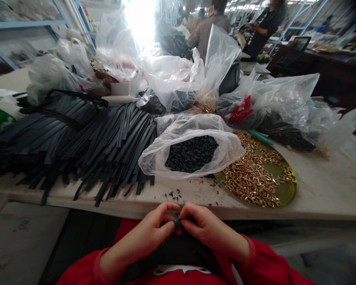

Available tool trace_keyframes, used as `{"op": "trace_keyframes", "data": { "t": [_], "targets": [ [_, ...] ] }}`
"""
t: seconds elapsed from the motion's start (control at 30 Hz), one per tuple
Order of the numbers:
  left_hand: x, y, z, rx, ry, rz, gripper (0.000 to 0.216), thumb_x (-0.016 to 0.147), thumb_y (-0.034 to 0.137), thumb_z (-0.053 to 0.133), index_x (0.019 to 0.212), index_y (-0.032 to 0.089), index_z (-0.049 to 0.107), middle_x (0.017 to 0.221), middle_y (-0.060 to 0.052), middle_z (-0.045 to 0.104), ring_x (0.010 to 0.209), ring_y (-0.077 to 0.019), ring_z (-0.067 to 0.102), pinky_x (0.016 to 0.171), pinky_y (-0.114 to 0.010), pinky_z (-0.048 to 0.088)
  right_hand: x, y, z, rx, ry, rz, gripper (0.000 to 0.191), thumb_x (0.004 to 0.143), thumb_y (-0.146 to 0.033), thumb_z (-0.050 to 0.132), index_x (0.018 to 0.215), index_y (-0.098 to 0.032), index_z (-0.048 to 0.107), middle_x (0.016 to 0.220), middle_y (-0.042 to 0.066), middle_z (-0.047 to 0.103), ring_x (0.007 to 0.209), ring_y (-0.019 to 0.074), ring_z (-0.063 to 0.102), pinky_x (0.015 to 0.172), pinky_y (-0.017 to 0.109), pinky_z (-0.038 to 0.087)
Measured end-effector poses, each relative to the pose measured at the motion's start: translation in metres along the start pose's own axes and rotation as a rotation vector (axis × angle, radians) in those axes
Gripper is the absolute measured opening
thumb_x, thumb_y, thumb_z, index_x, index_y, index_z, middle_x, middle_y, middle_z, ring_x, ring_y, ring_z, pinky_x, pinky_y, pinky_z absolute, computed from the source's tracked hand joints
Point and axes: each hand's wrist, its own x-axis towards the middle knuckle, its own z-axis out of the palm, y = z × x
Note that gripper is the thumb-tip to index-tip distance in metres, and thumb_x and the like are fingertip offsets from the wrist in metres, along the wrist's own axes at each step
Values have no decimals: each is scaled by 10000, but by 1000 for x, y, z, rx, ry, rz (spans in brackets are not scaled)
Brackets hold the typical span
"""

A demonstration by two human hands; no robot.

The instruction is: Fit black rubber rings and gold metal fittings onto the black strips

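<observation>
Dark piece (pixel 177 224) is pinched between the two hands, just in front of the tabletop (pixel 320 190) and above the wearer's lap (much of it is hidden by the fingers, so its full shape cannot be told). The left hand (pixel 160 226) has its grip clamped on the piece, the thumb lying against its side. The right hand (pixel 198 223) has its grip clamped on it too, thumb and forefinger tips meeting at the other side. Both wrists come out of red sleeves (pixel 265 257).

Beyond the hands, small black scraps (pixel 173 194) lie scattered near the front edge. Behind them sits an open clear bag (pixel 148 160) full of small black bits (pixel 192 152) (they look like little loops). To its left, black straps (pixel 112 146) are heaped side by side, some ends hanging over the edge. To its right, a round gold tray (pixel 287 194) holds many gold clasps (pixel 252 174), with a teal stick (pixel 260 137) at its far rim. More plastic bags (pixel 178 73) crowd the back, and a red bundle (pixel 241 110) shows among those on the right. Two people (pixel 215 27) are farther off.
</observation>
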Motion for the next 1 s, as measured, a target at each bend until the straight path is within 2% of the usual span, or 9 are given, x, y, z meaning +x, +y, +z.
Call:
{"op": "trace_keyframes", "data": {
  "t": [0.07, 0.13, 0.2, 0.27, 0.37, 0.53, 0.7, 0.83, 1.0],
  "targets": [
    [1, -1, 0, 85, 20, 4, 344, 788, 215, 459, 1128, 168, 431, 821, -13, 643, 673, -120, 533, 558, -210, 356, -2, -1, 0, -104, 3, -73, 108, 751, -94, 507, 688, -176, 540, 689, -24, 549, 668, 106, 483, 611, 212, 357],
    [0, 0, -2, 181, 33, 2, 320, 794, 222, 456, 1109, 170, 463, 789, 1, 652, 690, -126, 551, 591, -214, 376, -4, 0, 0, -97, 6, -59, 85, 762, -116, 513, 705, -174, 539, 693, -22, 547, 666, 106, 483, 606, 209, 361],
    [-2, 2, -4, 303, 35, -6, 215, 804, 244, 441, 965, 164, 559, 735, 10, 647, 694, -131, 559, 623, -220, 383, -7, 2, -2, -28, -5, 6, 29, 790, -185, 515, 800, -175, 541, 735, -14, 552, 663, 106, 487, 586, 205, 374],
    [-5, 4, -8, 386, -6, -30, 215, 811, 273, 426, 799, 159, 608, 709, 12, 637, 689, -132, 561, 635, -219, 384, -10, 4, -4, 76, -66, 88, 152, 833, -254, 470, 960, -181, 510, 766, -8, 551, 631, 103, 493, 551, 203, 390],
    [-7, 5, -11, 400, -61, -70, 214, 788, 286, 454, 786, 166, 631, 718, 20, 637, 681, -129, 562, 606, -200, 379, -14, 6, -4, 99, -135, 104, 227, 872, -262, 399, 1080, -194, 460, 772, -3, 562, 636, 113, 524, 570, 222, 426],
    [2, 4, -3, 526, 19, 13, 295, 816, 321, 423, 674, 157, 622, 643, 11, 622, 618, -128, 544, 563, -199, 344, -16, 15, 9, -233, 75, -131, 242, 869, -211, 391, 1088, -205, 491, 978, 68, 619, 906, 195, 565, 792, 328, 436],
    [12, 12, -2, 740, 94, 142, 363, 864, 305, 339, 696, 176, 633, 661, -23, 646, 595, -148, 551, 544, -220, 330, -14, 31, 15, -296, 230, -204, 260, 881, -205, 358, 1109, -203, 482, 1055, 99, 616, 962, 207, 577, 825, 333, 458],
    [11, 19, -8, 764, 24, 148, 248, 817, 263, 429, 747, 183, 653, 673, -24, 659, 594, -156, 571, 516, -212, 343, -12, 34, 9, -369, 227, -211, 276, 874, -199, 371, 1133, -199, 464, 1027, 100, 630, 938, 209, 594, 807, 341, 477],
    [19, 12, -3, 847, 43, 178, 236, 811, 230, 437, 767, 185, 664, 693, -40, 682, 609, -168, 599, 511, -217, 360, -8, 39, 13, -386, 205, -256, 279, 872, -187, 365, 1132, -201, 464, 1052, 95, 629, 972, 203, 590, 828, 334, 477]
  ]
}}
